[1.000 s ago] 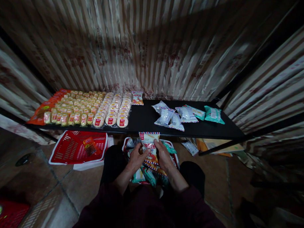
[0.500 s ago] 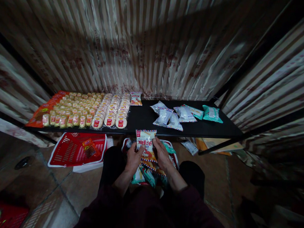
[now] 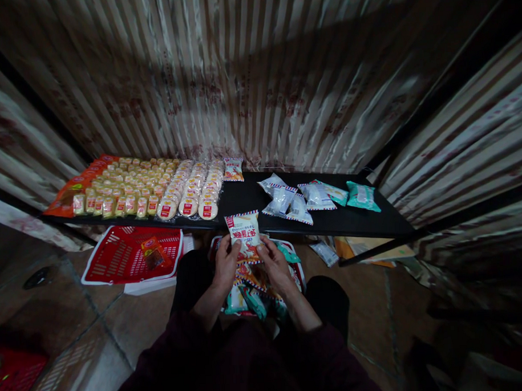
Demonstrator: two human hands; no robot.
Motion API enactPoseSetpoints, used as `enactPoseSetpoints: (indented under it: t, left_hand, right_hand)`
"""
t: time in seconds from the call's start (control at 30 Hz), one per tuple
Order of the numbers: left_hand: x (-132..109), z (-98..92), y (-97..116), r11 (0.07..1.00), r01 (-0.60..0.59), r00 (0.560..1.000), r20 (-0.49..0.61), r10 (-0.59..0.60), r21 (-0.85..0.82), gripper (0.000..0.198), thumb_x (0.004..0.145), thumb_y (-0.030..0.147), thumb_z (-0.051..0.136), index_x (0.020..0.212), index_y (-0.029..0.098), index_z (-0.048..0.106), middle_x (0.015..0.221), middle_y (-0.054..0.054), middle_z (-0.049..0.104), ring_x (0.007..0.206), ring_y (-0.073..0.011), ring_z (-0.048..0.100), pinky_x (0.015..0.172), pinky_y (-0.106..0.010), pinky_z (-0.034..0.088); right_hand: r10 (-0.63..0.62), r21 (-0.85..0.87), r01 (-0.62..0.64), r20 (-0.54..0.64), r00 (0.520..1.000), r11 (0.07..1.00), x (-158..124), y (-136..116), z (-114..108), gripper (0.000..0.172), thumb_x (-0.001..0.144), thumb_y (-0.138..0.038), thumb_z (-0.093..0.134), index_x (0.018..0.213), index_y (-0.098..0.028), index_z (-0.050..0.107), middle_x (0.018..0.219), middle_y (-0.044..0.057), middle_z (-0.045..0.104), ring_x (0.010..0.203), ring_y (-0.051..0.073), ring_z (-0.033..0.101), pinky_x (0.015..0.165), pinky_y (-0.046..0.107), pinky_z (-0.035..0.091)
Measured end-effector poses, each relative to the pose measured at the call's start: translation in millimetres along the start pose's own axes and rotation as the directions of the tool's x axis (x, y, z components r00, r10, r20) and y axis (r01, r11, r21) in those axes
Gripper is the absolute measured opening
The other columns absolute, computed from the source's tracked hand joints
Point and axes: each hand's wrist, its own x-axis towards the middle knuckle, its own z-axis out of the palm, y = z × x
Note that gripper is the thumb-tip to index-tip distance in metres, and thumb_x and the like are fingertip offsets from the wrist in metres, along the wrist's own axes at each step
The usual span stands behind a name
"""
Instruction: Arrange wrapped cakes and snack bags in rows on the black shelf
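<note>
Snack packet [image 3: 244,236]: white pouch with a red-and-blue striped border at top and bottom, a small red patch in the upper left corner, large red characters across the upper half and an orange picture below. Held face up and nearly upright, tilted slightly to the left, at the front edge of the counter [image 3: 244,204], with its top strip overlapping that edge.

Left hand [image 3: 226,264]: pinches the packet's lower left side, thumb on the printed face. Right hand [image 3: 275,264]: pinches the lower right corner, fingers curled behind.

Below the counter's front edge, under both hands: red basket [image 3: 298,269] holding more packets, striped and teal. On the counter: rows of round biscuits [image 3: 192,195] at the left end, one matching striped packet [image 3: 233,169] at the back edge, white packets [image 3: 287,201] right of centre, teal packets [image 3: 362,195] towards the right end. On the floor below the counter's left half: second red basket [image 3: 126,254].

Against the frame one second earlier: packet higher and a little further left, now crossing the counter's front edge rather than lying just beneath it; both hands raised with it, grip kept at the lower corners. Goods on the counter unchanged.
</note>
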Motion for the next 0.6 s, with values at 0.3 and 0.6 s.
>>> enactPoseSetpoints:
  t: [0.3,0.6]
  left_hand:
    - [5,9.9,14,1.000,0.009,0.999,-0.046,-0.009,-0.006,0.038,0.075,0.046,0.066,0.099,0.017,0.063,0.095,-0.007,0.070,0.086,-0.0188,0.065,0.080,-0.031,0.051]
    - [10,11.3,7,0.998,0.055,0.995,-0.081,-0.055,0.002,0.029,0.079,0.042,0.059,0.097,0.019,0.065,0.095,-0.005,0.069,0.085,-0.0173,0.064,0.077,-0.029,0.050]
  right_hand:
    - [0.059,0.135,-0.049,-0.071,0.996,0.990,0,-4,10,0.048,0.063,-0.043,0.079,0.105,-0.024,0.065,0.093,0.001,0.074,0.084,0.019,0.068,0.083,0.035,0.052]
    - [0.083,0.126,-0.081,-0.012,0.996,0.989,-5,-9,11,0.062,0.060,-0.033,0.080,0.118,-0.028,0.058,0.101,0.001,0.072,0.087,0.019,0.067,0.081,0.034,0.053]
